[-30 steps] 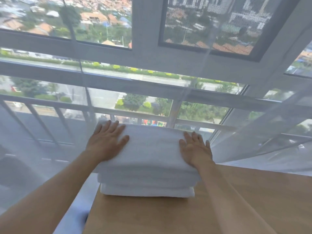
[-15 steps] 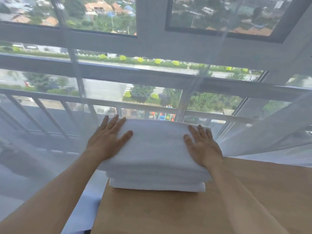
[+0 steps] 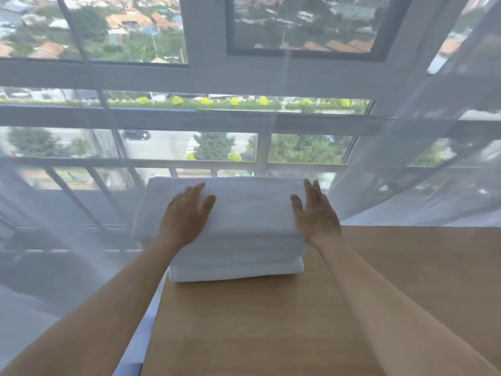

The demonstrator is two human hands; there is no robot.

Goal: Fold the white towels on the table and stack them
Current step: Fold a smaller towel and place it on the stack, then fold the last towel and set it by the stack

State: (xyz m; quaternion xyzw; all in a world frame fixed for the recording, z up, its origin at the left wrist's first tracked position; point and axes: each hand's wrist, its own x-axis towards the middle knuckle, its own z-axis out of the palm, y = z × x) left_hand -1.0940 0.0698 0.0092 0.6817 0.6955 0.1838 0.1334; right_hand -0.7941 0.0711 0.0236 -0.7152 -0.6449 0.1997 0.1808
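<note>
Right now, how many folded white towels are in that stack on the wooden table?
3 folded white towels, as far as the layered front edges show: the top one under both flat hands, the middle one, and the bottom one on the wooden table. Thin layers could be hidden.

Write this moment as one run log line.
left hand: flat on stack of folded white towels | right hand: flat on it | stack: on light wooden table

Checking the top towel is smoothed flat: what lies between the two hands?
Head view: only bare top of the towel stack lies between the left hand and right hand.
</note>
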